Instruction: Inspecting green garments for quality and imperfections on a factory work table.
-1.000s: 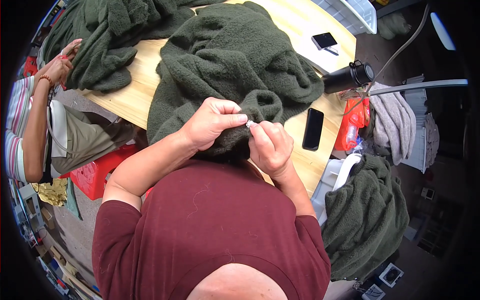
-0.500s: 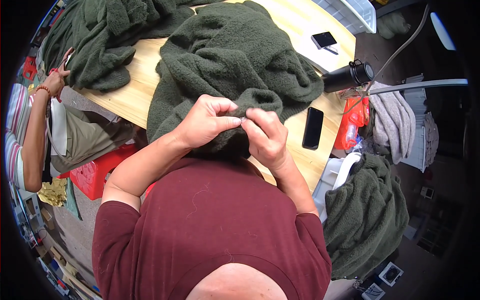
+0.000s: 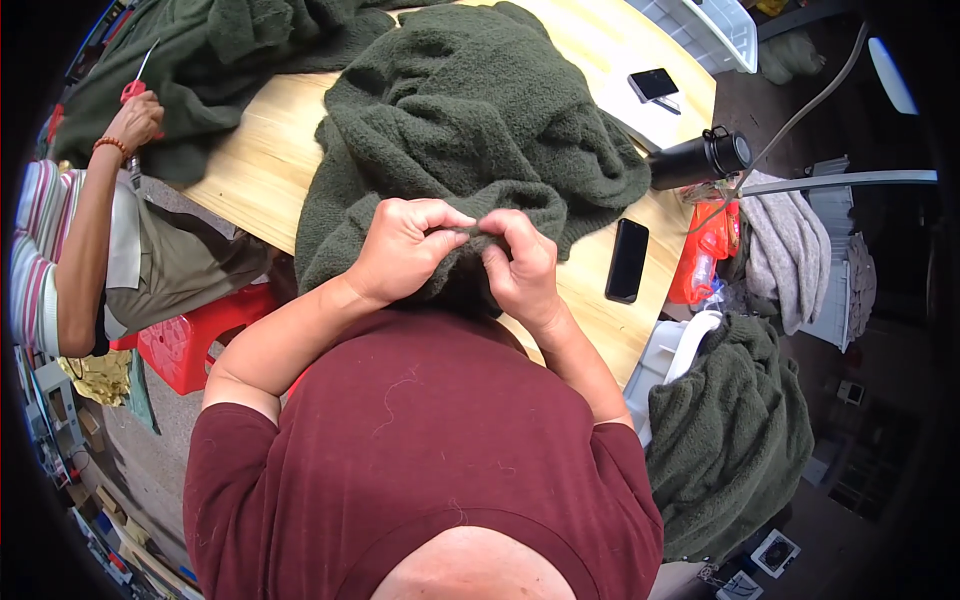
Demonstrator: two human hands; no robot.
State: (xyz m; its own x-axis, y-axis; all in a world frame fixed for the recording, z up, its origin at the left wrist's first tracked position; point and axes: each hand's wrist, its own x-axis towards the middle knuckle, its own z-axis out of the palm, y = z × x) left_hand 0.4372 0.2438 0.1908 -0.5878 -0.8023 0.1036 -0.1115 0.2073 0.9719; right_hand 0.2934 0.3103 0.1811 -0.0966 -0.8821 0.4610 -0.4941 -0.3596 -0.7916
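A dark green knitted garment [image 3: 470,110] lies bunched on the wooden table in front of me, its near edge raised between my hands. My left hand [image 3: 405,245] pinches that edge between thumb and fingers. Close beside it, my right hand [image 3: 522,262] grips the same fabric with thumb and forefinger. The fingertips of both hands nearly meet. Whether anything small sits between them is too fine to make out.
At right on the table [image 3: 600,270] are a black phone [image 3: 627,260], a black bottle [image 3: 700,160] and another dark device [image 3: 653,84]. More green knitwear [image 3: 735,440] hangs over a white bin [image 3: 662,350]. At left a co-worker's hand [image 3: 135,120] holds red-handled scissors [image 3: 134,90] by green fabric.
My right hand has turned, its thumb now showing, and both hands hold the fabric edge instead of a small pale bit. The co-worker's scissors have risen and point upward.
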